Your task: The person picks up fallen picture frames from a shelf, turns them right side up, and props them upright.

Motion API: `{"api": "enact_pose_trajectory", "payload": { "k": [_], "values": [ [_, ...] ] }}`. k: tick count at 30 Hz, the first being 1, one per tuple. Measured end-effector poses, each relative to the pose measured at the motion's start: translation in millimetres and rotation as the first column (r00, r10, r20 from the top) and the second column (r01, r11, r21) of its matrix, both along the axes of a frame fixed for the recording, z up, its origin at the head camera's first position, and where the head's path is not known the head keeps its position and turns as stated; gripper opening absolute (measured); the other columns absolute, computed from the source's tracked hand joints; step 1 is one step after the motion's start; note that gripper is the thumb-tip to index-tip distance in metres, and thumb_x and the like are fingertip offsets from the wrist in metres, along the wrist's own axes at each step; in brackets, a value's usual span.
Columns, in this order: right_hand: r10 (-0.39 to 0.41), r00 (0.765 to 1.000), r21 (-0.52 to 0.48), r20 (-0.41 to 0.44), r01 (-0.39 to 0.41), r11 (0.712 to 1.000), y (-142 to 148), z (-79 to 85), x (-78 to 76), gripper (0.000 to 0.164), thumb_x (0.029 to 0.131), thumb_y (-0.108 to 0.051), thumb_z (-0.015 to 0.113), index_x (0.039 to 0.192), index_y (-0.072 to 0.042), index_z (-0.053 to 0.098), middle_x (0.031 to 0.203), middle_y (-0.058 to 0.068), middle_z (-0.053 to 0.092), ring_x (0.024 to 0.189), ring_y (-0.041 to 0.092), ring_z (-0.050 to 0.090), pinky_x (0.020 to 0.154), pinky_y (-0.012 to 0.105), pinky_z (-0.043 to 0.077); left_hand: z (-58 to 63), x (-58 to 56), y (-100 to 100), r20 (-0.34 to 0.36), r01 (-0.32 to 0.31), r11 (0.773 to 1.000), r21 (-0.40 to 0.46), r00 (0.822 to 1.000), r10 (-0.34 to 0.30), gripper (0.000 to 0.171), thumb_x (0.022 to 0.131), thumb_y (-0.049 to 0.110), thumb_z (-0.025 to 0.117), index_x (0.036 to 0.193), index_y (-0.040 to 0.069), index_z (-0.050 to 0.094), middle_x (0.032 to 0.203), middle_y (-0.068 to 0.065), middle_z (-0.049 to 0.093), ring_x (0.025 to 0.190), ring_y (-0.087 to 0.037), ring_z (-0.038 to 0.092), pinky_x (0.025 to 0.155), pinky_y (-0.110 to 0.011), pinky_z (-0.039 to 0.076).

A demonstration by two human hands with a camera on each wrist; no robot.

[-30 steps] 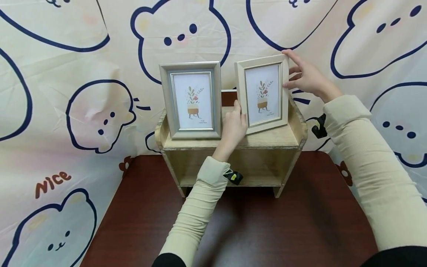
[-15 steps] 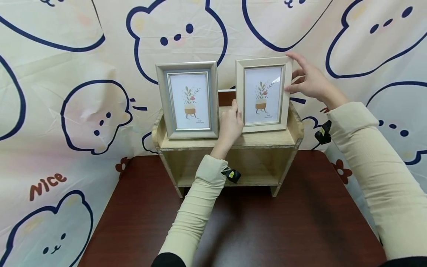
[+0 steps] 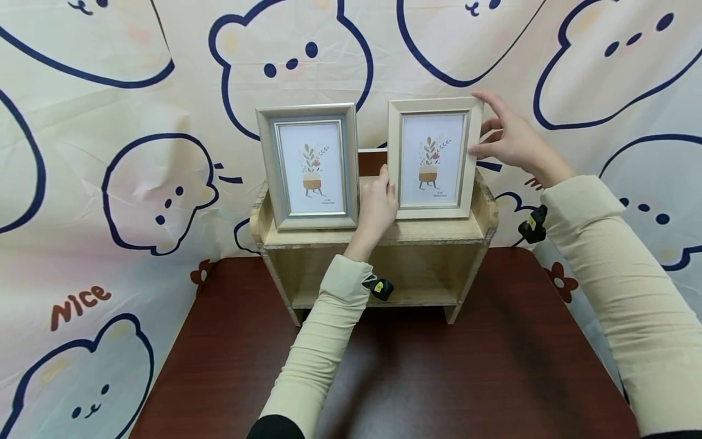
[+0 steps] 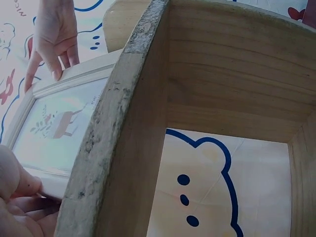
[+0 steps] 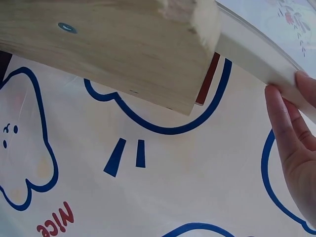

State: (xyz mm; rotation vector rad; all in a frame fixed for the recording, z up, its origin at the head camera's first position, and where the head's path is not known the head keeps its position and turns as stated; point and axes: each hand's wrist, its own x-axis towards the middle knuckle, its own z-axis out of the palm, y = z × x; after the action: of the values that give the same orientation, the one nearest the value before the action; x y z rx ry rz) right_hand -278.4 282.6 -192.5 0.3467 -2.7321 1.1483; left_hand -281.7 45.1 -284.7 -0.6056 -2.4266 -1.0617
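Note:
A cream picture frame (image 3: 435, 157) with a potted-plant print stands near upright on the right of the wooden shelf's top board (image 3: 439, 230). My left hand (image 3: 377, 204) holds its lower left edge; in the left wrist view the thumb (image 4: 22, 180) lies along the border, with other fingers partly hidden below. At the right side my right hand (image 3: 512, 137) grips the edge, one finger reaching the top corner. Thumb and fingertips meet that edge in the right wrist view. Left of my left hand stands a silver-grey picture frame (image 3: 351, 164) with a like print.
The small wooden shelf has raised side panels (image 3: 485, 204) and an open lower compartment (image 3: 417, 274). It stands on a dark red-brown table (image 3: 439, 372). Behind hangs a cloth (image 3: 164, 103) printed with cartoon bears. A brown panel (image 3: 372, 163) shows between the two frames.
The cream frame has turned from a slant to nearly straight, its right side coming down and shifting right with my right hand. My left hand stays at its lower left edge.

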Motion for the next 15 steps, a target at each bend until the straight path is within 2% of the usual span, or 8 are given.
{"api": "enact_pose_trajectory", "payload": {
  "k": [8,12,15],
  "values": [
    [0.006,1.000,0.008,-0.001,-0.006,1.000,0.3,-0.6,0.3,0.090,0.083,-0.003,0.063,0.141,-0.046,0.010,0.113,0.020,0.050,0.094,0.028,0.054,0.074,0.030,0.050,-0.8,0.1,-1.0,0.003,-0.005,0.999,-0.035,1.000,0.005,0.040,0.092,0.003,0.047,0.128,-0.011,0.042,0.099,-0.022,0.064,0.089,-0.032,0.062,0.079,-0.039,0.049],
    [0.006,1.000,0.010,0.005,-0.006,1.000,0.4,-1.3,-0.1,0.090,0.083,-0.003,0.063,0.141,-0.047,0.010,0.113,0.020,0.050,0.095,0.028,0.054,0.077,0.034,0.050,-1.1,0.5,-1.6,0.007,0.001,0.999,-0.037,1.000,-0.001,0.040,0.092,0.004,0.047,0.128,-0.012,0.042,0.097,-0.022,0.064,0.087,-0.032,0.062,0.078,-0.039,0.049],
    [0.012,1.000,0.004,0.011,-0.012,1.000,0.8,-1.7,-0.6,0.089,0.084,-0.003,0.062,0.141,-0.047,0.010,0.113,0.020,0.049,0.095,0.028,0.054,0.076,0.033,0.051,-1.1,0.8,-2.1,0.012,0.008,0.999,-0.038,1.000,-0.008,0.040,0.092,0.004,0.046,0.129,-0.013,0.041,0.096,-0.023,0.064,0.084,-0.031,0.062,0.075,-0.039,0.050]
  ]
}}
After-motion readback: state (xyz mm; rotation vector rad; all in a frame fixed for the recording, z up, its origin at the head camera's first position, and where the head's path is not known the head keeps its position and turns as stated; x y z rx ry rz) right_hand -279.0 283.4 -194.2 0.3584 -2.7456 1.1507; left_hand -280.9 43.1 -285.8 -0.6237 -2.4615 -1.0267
